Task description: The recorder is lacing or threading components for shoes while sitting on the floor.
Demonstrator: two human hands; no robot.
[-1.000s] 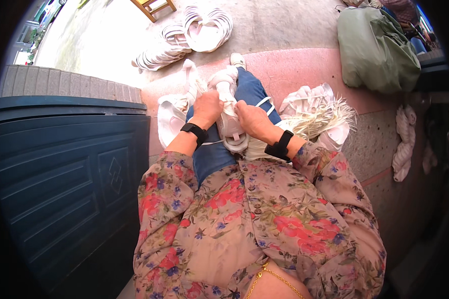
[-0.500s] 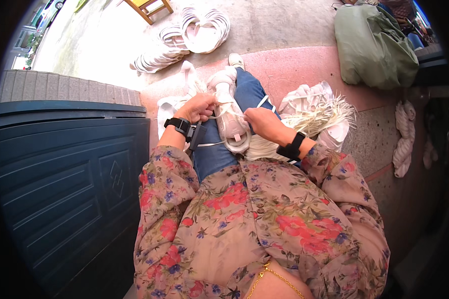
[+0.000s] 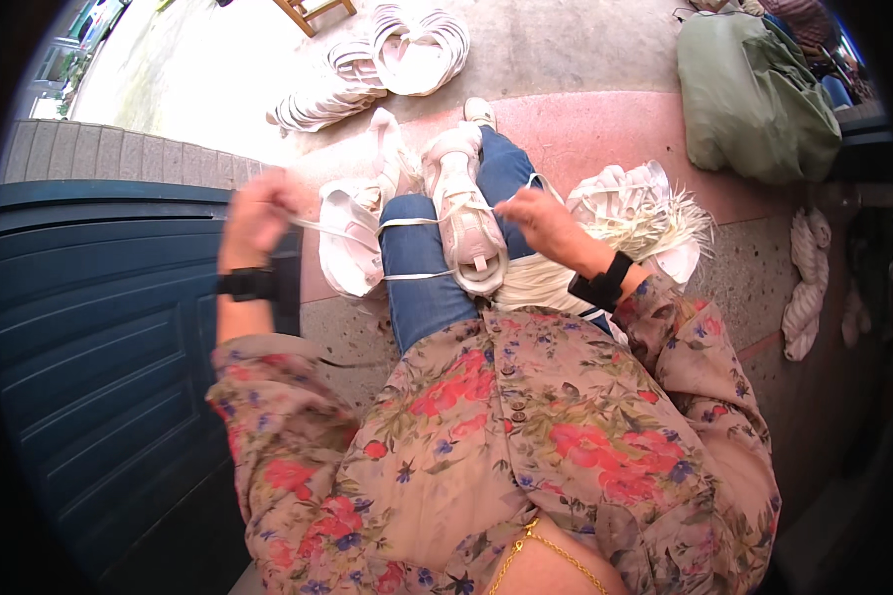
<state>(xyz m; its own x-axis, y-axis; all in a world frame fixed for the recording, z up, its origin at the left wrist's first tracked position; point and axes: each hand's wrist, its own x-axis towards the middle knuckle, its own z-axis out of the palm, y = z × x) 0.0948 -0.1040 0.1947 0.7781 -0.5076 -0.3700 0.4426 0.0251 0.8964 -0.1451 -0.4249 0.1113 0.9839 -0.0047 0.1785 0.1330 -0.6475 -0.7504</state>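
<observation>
A pale pink sneaker [image 3: 469, 248] lies between my thighs, its toe pointing away from me. My left hand [image 3: 255, 220], blurred a little, is raised out to the left, closed on a white shoelace [image 3: 335, 231] that runs back toward the shoe. Close to the sneaker's right side, my right hand [image 3: 544, 224] pinches a lace at the eyelets. More lace loops pass over my jeans. Left of my leg sits another white shoe [image 3: 347, 243]. By my right leg rests a bundle of cream laces [image 3: 655, 226] with frayed-looking ends, beside more white shoe parts.
Banded stacks of white shoe pieces [image 3: 420, 55] lie on the ground ahead. A large green bag [image 3: 754, 99] stands at far right. A dark blue panelled door [image 3: 104, 337] fills the left side. A wooden stool [image 3: 313, 14] shows at the top, and a pale twisted bundle [image 3: 806, 283] at right.
My left hand has swung from beside the sneaker out to the left and up, drawing the shoelace out with it. My right hand stays near the shoe.
</observation>
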